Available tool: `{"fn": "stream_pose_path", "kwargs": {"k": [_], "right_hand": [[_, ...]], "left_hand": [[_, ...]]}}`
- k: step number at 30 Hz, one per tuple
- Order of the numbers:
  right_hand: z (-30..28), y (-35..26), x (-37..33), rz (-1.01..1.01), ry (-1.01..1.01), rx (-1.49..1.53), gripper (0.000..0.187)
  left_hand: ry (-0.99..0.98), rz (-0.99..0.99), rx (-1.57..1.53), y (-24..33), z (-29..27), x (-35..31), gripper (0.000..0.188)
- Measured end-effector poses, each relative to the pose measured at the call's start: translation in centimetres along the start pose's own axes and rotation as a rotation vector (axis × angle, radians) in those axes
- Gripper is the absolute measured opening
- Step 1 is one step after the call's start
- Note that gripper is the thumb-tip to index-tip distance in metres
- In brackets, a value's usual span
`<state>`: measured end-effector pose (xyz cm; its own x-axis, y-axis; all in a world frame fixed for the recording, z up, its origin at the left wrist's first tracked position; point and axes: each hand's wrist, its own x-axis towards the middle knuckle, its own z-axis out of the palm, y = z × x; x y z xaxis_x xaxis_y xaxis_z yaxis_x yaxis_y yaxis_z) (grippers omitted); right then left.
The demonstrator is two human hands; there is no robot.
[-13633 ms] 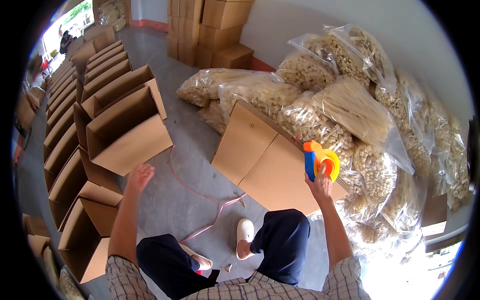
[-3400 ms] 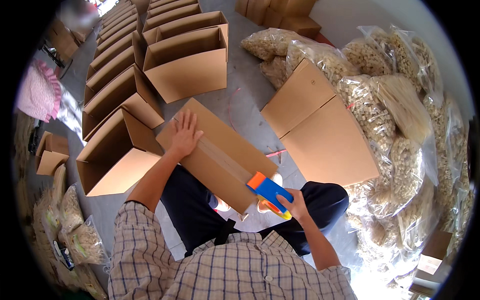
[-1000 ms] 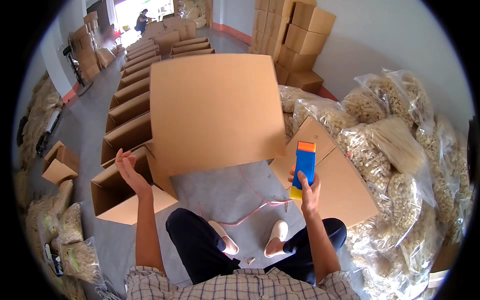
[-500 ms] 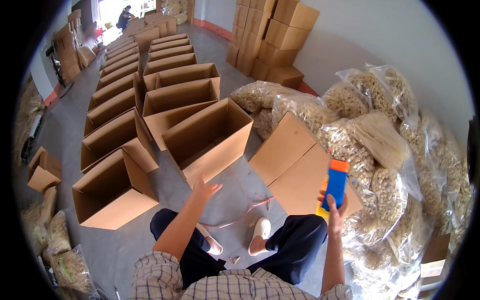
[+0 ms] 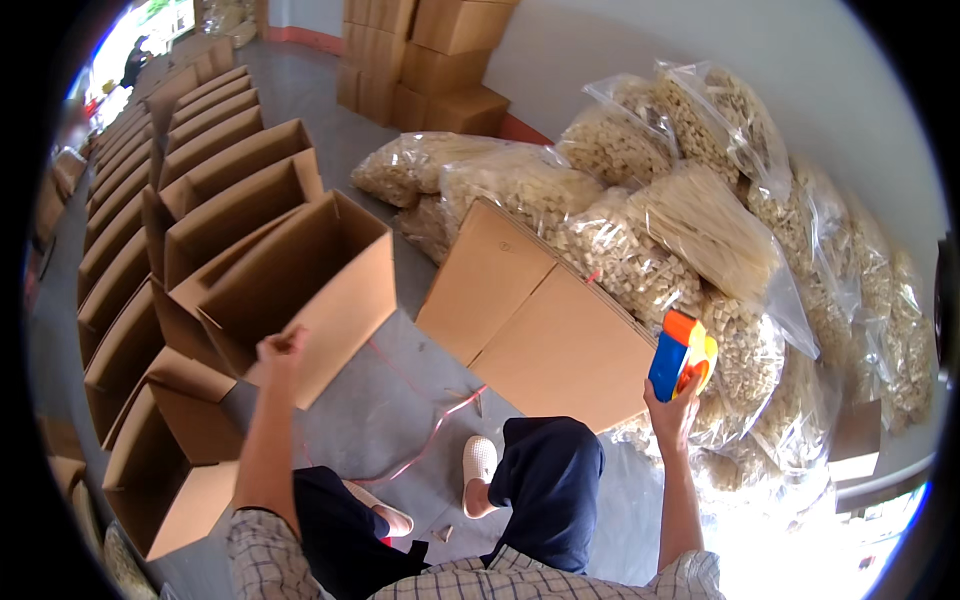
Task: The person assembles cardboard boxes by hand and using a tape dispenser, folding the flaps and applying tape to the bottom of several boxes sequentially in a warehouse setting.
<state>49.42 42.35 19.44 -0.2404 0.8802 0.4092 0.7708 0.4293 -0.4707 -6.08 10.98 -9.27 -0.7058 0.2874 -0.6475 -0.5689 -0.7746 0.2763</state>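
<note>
My right hand (image 5: 675,415), raised beside the bags at the right, is wrapped round a blue, orange and yellow tape dispenser (image 5: 668,362). My left hand (image 5: 283,345) is closed at the near top corner of an open cardboard box (image 5: 345,310); its fingers are slightly blurred, and they seem to grip the rim. That box stands on the floor with its dark inside facing up, at the near end of a row. A flattened cardboard carton (image 5: 540,310) leans against the bags, between the box and my right hand.
Rows of open boxes (image 5: 120,330) run to the far left. Clear bags of pale pieces (image 5: 620,240) pile up on the right. Stacked cartons (image 5: 450,60) stand by the wall. A pink strap (image 5: 430,440) lies on the floor near my feet. Another person (image 5: 135,60) is far off.
The view has swung right, so the boxes appear further left. My left hand has gone from open fingers in front of the box to closed at its rim. The tape dispenser has turned in my right hand.
</note>
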Motion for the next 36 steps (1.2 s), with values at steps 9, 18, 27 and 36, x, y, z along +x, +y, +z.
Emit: {"fn": "stream_pose_path", "kwargs": {"k": [9,18,27,36], "right_hand": [[4.4,2.9,4.2,-0.088,-0.14,-0.343,0.066],[10.4,6.1,5.0,-0.262,-0.16,-0.347,0.054],[6.8,2.0,2.0,-0.172,-0.118,-0.281,0.051],[3.9,-0.5,-3.7,-0.21,-0.174,-0.229,0.059]], "left_hand": [[-0.432,0.248,0.44,6.0,4.7,-2.9,0.023],[-0.729,-0.145,0.557,-9.8,5.7,-7.1,0.039],[-1.469,0.653,1.501,-26.9,14.2,-24.5,0.067],[-1.573,1.296,2.082,-32.9,14.2,-29.3,0.061]]}}
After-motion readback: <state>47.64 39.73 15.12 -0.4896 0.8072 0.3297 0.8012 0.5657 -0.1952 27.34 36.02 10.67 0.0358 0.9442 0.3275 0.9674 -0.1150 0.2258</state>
